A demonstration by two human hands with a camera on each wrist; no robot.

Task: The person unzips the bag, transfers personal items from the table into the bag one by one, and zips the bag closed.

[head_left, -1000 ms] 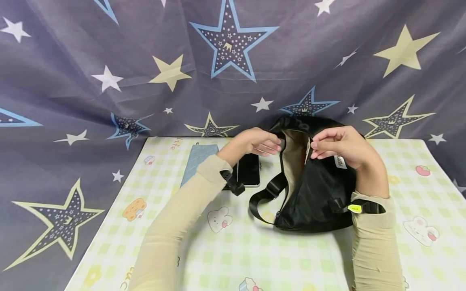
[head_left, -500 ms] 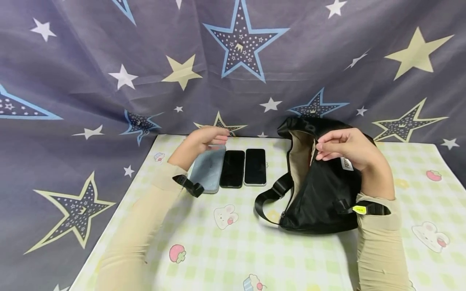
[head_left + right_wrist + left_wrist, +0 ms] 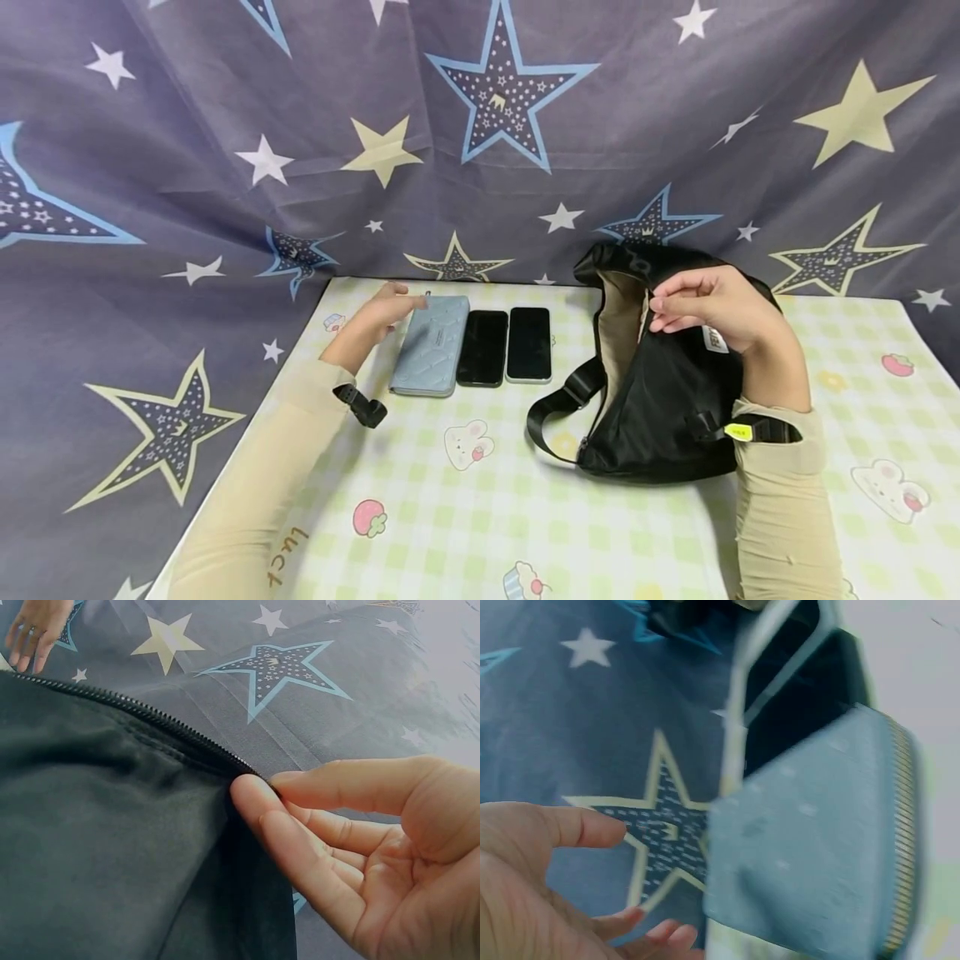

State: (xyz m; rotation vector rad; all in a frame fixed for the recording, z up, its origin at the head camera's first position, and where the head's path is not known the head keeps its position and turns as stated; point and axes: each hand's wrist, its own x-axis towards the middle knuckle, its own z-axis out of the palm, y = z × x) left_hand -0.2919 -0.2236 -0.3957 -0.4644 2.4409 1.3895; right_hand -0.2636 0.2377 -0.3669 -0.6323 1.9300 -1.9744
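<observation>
My right hand [image 3: 716,308] pinches the zippered edge of a black bag [image 3: 667,408] between thumb and fingers, and the bag's mouth gapes with beige lining showing. In the right wrist view the zipper teeth run up to the pinching fingertips [image 3: 259,799]. My left hand [image 3: 378,318] is at the left side of a light blue quilted zip wallet [image 3: 431,350], its thumb over the wallet's upper edge. Thumb and fingers stand apart in the left wrist view, with the wallet [image 3: 810,840] beyond them and nothing held. Whether the hand touches it is unclear.
Two black-screened phones, one [image 3: 482,348] beside the wallet and another [image 3: 528,344] to its right, lie between wallet and bag. The bag's strap [image 3: 543,421] loops out to the left. A star-patterned curtain [image 3: 300,125] hangs behind the checked tablecloth [image 3: 465,525].
My left hand has moved left from the bag's mouth, past the phones, and come down by the wallet. The right hand keeps its pinch on the bag's edge. The view has shifted slightly.
</observation>
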